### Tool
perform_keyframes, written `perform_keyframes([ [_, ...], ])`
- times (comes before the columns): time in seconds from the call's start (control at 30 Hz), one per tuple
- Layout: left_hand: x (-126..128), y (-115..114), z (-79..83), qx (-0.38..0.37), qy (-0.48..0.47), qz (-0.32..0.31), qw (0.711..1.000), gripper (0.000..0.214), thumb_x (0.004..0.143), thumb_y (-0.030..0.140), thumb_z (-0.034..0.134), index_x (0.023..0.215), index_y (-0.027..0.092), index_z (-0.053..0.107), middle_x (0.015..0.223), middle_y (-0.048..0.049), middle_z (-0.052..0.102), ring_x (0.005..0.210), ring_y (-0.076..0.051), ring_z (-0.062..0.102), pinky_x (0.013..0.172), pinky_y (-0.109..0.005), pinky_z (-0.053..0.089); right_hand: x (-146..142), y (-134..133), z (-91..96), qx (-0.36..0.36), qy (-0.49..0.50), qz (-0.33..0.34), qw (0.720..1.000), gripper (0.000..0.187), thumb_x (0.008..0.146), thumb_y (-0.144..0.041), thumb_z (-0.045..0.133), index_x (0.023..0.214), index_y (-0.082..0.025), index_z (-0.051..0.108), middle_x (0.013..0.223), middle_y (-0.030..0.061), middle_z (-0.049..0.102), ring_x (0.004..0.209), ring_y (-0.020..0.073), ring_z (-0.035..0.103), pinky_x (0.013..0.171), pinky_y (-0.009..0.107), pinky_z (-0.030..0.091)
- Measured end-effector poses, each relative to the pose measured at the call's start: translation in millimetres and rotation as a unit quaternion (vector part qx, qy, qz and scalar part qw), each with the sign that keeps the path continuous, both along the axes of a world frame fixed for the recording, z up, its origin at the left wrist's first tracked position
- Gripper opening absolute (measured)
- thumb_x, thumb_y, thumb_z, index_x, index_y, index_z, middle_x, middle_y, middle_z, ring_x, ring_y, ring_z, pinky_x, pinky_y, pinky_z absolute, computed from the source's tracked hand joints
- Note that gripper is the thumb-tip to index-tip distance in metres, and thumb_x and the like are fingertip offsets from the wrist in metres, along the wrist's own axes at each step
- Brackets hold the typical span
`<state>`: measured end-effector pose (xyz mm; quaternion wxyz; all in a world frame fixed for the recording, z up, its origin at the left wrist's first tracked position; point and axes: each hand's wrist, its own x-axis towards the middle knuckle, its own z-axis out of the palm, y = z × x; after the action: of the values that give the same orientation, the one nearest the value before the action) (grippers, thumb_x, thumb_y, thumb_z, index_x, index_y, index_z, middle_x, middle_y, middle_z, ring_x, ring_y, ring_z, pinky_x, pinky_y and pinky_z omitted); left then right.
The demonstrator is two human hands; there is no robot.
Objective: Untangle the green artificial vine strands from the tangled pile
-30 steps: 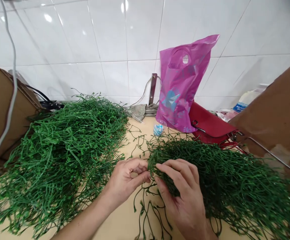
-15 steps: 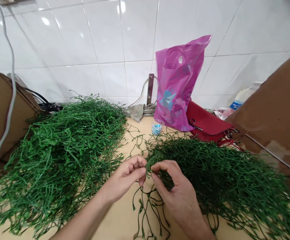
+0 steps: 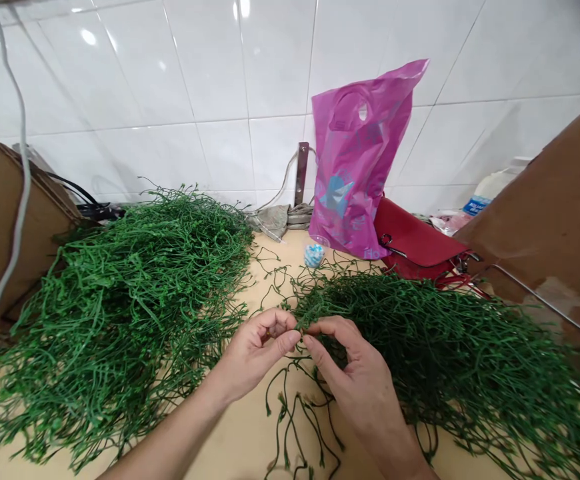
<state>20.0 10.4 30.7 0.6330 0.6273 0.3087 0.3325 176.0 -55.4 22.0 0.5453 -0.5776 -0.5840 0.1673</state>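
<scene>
My left hand and my right hand meet at the middle of the table, fingertips almost touching. Both pinch a small green artificial plant stem between thumb and forefinger; its finer parts are partly hidden by my fingers. Right of my hands spreads a dark green heap of thin artificial stems. A larger, brighter green heap lies to the left. Several loose stems rest on the tabletop below my hands.
A small clear cup of blue and white pieces stands behind my hands. Past it are a purple plastic bag and a red purse. Cardboard boxes flank both sides, the right one close to the dark heap. A white cable hangs at left.
My left hand has moved slightly right, bringing its thumb close to the right fingertips. The pinched stem is now more covered by my fingers. The heaps have stayed put.
</scene>
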Motion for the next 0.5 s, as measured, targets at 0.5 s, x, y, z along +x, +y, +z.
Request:
perform_keyframes([
  [0.5, -1.8, 3.9, -5.4, 0.044, 0.018, 0.020, 0.999, 0.032, 0.086, 0.047, 0.068, 0.083, 0.017, 0.059, 0.075, 0.0019, 0.048, 0.070, -0.013, 0.042, 0.066, -0.025, 0.035, 0.2, 5.4, 1.6, 0.021, -0.098, 0.019, 0.995, 0.013, 0.082, -0.014, 0.060, 0.072, -0.023, 0.061, 0.067, -0.0002, 0.063, 0.067, 0.0181, 0.060, 0.061, 0.028, 0.050],
])
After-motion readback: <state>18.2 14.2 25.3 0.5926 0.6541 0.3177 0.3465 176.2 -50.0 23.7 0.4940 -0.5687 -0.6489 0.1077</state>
